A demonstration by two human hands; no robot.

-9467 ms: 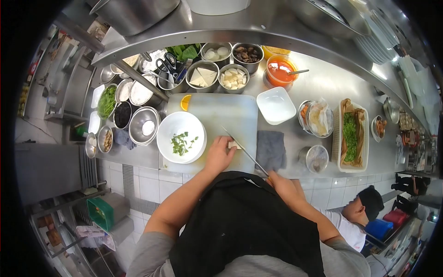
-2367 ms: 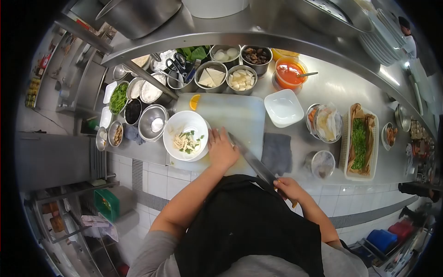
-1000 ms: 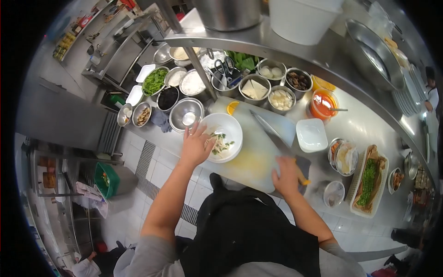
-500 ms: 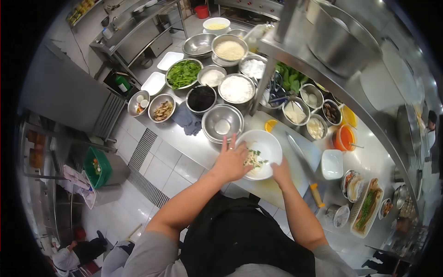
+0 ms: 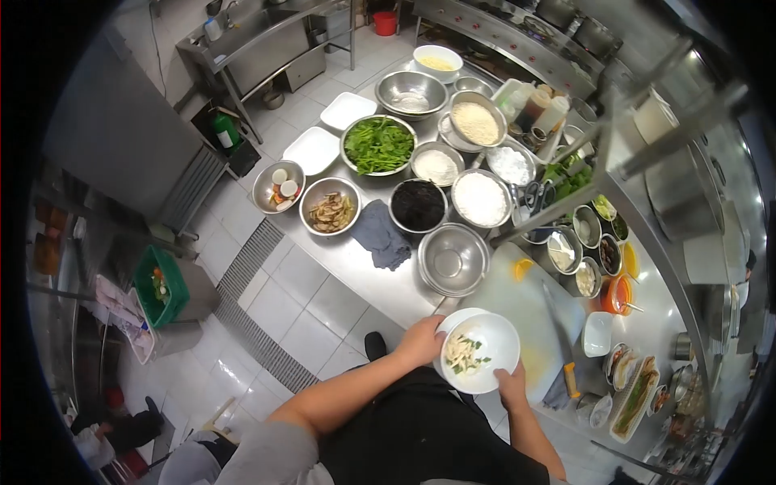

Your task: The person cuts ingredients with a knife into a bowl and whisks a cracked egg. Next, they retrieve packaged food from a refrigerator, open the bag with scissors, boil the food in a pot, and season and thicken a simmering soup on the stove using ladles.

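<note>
A white bowl (image 5: 499,343) is held close to my body, in front of the counter edge. Inside lie pale strips and chopped green herbs (image 5: 465,356). Behind its upper left side shows a second white rim, seemingly another bowl (image 5: 457,317) nested with it. My left hand (image 5: 422,339) is closed on the left rim. My right hand (image 5: 511,388) grips the lower right rim, thumb on top. Just beyond the bowls are an empty steel bowl (image 5: 453,259) and a cutting board (image 5: 517,311) bearing a yellow-handled knife (image 5: 571,378) and an orange wedge (image 5: 522,268).
Bowls of greens (image 5: 378,145), dark strips (image 5: 418,205) and white powder (image 5: 480,199) crowd the counter. A grey cloth (image 5: 380,234) lies near its edge. A steel shelf post (image 5: 558,210) crosses the right side. At lower left, another person (image 5: 121,432) is partly visible.
The white bowl has come off the cutting board area towards my body. My left hand, earlier spread over the bowl, now grips its rim. The view has shifted.
</note>
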